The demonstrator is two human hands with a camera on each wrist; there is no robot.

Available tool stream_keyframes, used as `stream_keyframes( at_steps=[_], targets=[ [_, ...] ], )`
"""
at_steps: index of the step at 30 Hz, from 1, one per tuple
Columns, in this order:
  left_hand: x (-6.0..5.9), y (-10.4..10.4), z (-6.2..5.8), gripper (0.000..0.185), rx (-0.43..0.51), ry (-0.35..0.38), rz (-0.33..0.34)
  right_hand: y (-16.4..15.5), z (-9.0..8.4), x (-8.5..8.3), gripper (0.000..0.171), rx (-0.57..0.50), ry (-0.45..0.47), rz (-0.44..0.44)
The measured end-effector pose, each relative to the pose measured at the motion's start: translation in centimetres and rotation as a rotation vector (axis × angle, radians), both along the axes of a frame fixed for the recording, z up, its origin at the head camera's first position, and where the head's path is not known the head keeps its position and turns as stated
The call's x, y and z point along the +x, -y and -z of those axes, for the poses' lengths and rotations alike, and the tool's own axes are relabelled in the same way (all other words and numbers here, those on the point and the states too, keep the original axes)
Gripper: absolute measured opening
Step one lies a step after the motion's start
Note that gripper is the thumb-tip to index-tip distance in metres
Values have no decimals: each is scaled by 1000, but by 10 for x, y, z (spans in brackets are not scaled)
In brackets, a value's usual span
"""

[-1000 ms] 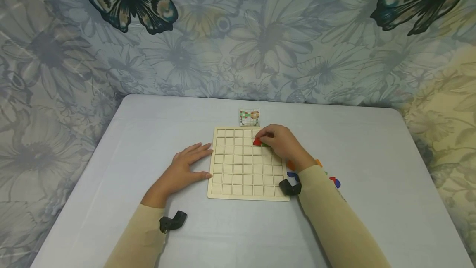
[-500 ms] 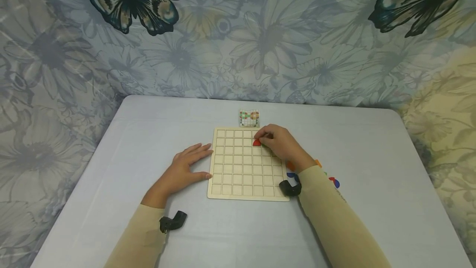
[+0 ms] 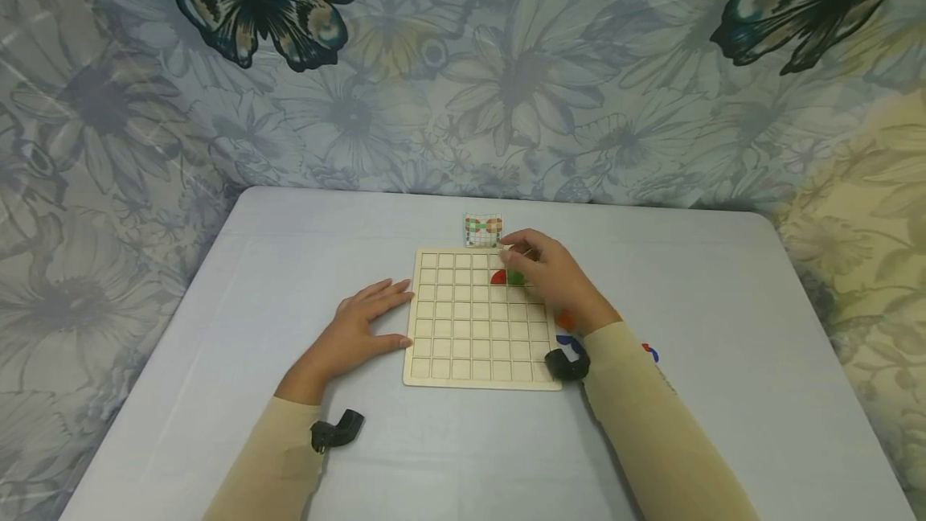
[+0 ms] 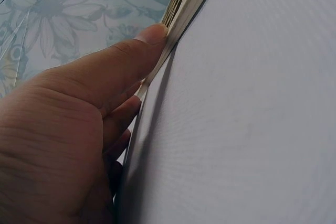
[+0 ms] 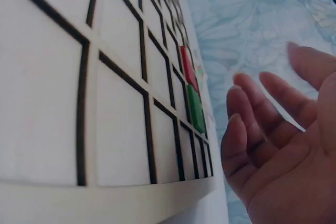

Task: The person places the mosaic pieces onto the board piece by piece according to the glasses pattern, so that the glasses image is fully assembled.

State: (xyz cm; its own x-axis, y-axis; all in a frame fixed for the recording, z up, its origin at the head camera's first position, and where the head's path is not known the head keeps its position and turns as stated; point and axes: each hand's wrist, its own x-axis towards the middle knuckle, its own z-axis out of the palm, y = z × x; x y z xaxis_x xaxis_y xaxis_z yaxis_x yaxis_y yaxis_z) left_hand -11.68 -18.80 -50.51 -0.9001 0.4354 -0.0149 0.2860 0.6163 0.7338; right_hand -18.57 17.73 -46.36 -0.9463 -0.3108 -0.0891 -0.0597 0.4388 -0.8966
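A wooden grid board [image 3: 463, 328] lies flat on the grey table. A red quarter-round piece [image 3: 497, 277] and a green piece [image 3: 515, 277] sit side by side in its second row; both show in the right wrist view as red piece [image 5: 188, 67] and green piece [image 5: 196, 109]. My right hand [image 3: 538, 260] hovers just above them with loose fingers [image 5: 247, 129], holding nothing. My left hand [image 3: 365, 320] lies flat beside the board, its thumb [image 4: 142, 51] pressed against the board's left edge [image 4: 181, 11].
A small pattern card [image 3: 484, 230] stands just behind the board. Loose coloured pieces [image 3: 651, 354] lie on the table right of the board, partly hidden by my right forearm. A floral cloth hangs behind the table [image 3: 723, 304].
My right hand has let go of the pieces and lifted back towards the card, uncovering the green piece beside the red one. The left hand has not moved.
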Motion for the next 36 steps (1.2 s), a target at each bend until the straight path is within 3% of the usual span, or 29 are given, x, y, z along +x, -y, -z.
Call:
stream_keyframes(
  at_steps=[7,17,24,30,36],
  targets=[
    [-1,1,2,78,-3,-4,-1,-11,-7,2,65,-177,16,6],
    [1,2,4,78,11,2,-4,-41,-26,25,82,-367,-8,0],
    [1,2,2,78,2,0,-7,-64,-29,38,79,-485,-38,-7],
    [1,1,1,79,-4,3,-8,-80,-21,46,70,-486,-35,6],
    [1,0,1,78,-1,0,-13,-91,-7,54,74,-336,-16,95]
  ],
)
